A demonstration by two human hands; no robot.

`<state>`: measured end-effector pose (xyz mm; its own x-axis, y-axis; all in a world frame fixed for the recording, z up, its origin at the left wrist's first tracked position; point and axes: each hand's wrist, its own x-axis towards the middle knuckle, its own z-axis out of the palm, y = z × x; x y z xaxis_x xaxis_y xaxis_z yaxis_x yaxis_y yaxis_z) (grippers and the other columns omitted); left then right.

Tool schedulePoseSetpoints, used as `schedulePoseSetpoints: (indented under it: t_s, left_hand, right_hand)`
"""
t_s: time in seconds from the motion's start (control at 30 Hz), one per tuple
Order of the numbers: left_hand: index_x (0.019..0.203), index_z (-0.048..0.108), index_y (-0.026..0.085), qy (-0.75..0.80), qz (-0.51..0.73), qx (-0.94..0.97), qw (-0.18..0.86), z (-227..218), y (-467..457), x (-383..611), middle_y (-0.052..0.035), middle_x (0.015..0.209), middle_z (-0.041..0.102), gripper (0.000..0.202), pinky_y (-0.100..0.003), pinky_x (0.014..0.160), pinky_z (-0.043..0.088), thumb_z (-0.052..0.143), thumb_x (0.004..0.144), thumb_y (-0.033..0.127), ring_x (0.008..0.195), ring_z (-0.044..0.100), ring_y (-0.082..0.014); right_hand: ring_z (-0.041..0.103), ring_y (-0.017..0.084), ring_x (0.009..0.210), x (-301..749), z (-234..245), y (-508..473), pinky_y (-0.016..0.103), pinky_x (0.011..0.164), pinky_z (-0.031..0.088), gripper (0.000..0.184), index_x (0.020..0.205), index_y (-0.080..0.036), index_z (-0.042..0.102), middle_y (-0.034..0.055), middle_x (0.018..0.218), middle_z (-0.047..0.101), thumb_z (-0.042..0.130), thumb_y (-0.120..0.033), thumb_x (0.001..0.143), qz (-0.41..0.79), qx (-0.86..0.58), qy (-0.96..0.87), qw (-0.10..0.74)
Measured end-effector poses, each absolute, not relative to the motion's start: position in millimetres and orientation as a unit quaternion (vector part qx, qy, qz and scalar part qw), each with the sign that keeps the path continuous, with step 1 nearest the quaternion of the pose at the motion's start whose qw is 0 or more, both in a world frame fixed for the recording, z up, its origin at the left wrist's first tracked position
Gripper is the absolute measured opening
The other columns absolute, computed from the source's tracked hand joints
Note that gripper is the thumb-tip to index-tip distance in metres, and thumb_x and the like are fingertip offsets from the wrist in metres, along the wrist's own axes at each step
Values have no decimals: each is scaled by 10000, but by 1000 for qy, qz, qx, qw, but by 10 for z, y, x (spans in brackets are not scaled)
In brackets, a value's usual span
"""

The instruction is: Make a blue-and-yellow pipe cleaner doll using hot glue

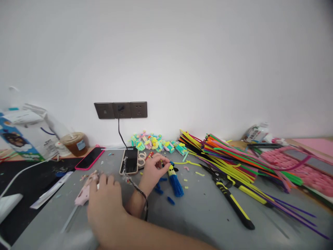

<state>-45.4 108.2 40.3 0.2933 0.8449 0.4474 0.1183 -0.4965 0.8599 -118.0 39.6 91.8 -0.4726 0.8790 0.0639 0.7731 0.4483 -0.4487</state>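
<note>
My left hand [152, 170] reaches right, a black band on its wrist. Its fingertips pinch the top of a small yellow and blue pipe-cleaner figure [174, 178] lying on the grey table [203, 211]. My right arm crosses over the left wrist from the lower right. My right hand [105, 205] lies low over the table with its fingers stretched out, touching a pink glue gun [84, 192]. It is slightly blurred and holds nothing that I can see. Short blue pipe-cleaner bits [170, 200] lie around the figure.
Yellow-handled cutters [231, 199] lie right of the figure beside a big pile of coloured pipe cleaners [234, 156]. Behind my hands a beige phone [129, 160] charges from a wall socket [121, 110], with a red-cased phone [90, 158], a lidded drink cup [74, 143] and small finished pieces [156, 142] nearby.
</note>
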Motion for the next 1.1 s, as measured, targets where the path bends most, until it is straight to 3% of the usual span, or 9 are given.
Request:
schedulePoseSetpoints:
  t_s: [0.07,0.2,0.33,0.4,0.53,0.63,0.77,0.93,1.1]
  left_hand:
    - [742,699,174,340,491,709,375,417,1074,-457,0,706,610,46,-232,537,366,673,751,212,568,460,-113]
    - [732,709,175,361,509,683,380,438,1095,-482,8,682,611,69,-230,526,369,687,734,240,546,452,-107]
    - [728,712,167,384,524,658,381,418,1150,-510,17,640,607,98,-222,506,350,690,726,263,524,437,-98]
    - [735,716,161,395,531,646,380,397,1177,-521,18,623,607,114,-223,502,344,692,723,272,518,444,-99]
    - [745,719,158,412,544,625,379,363,1221,-538,1,647,650,134,-229,512,366,700,719,288,534,492,-110]
    - [746,716,161,418,549,617,378,352,1243,-544,-9,678,676,141,-231,526,385,709,716,299,556,518,-117]
    - [741,718,163,423,543,619,380,339,1244,-535,-8,668,670,141,-229,518,380,715,719,302,546,505,-113]
    - [762,727,172,415,527,628,395,317,1228,-526,-17,689,678,125,-237,559,422,711,736,293,599,556,-133]
    - [768,725,169,410,523,622,414,325,1234,-549,-17,688,676,140,-244,596,454,720,728,303,648,592,-149]
  right_hand:
    - [620,341,1056,-950,1062,224,440,747,557,471,1293,-77,521,220,1243,613,584,-279,873,155,-466,-852,182]
    - [688,296,830,-272,1269,-46,337,573,495,396,1090,-147,642,133,1008,726,690,-389,781,172,-437,-873,130]
    - [708,245,714,384,1231,42,279,523,363,121,882,-167,717,107,855,769,625,-242,859,169,-493,-853,24]
    - [714,262,771,581,1145,211,282,565,362,164,861,-155,738,131,844,768,578,-121,855,136,-530,-836,-22]
    - [694,226,800,767,974,538,284,641,377,216,834,-171,755,101,844,762,558,-83,842,129,-551,-824,19]
    - [658,195,723,869,877,618,299,709,392,123,737,-185,735,42,726,735,675,-242,828,163,-520,-838,33]
    - [618,209,785,994,721,570,359,816,367,243,634,-189,704,23,747,713,832,-389,685,178,-454,-871,55]
    - [581,227,860,1028,618,504,378,834,340,140,629,-195,715,32,763,679,800,-274,706,148,-434,-887,54]
    - [580,164,798,1143,690,568,332,839,371,62,719,-193,692,-5,800,656,730,-191,767,255,-406,-866,139]
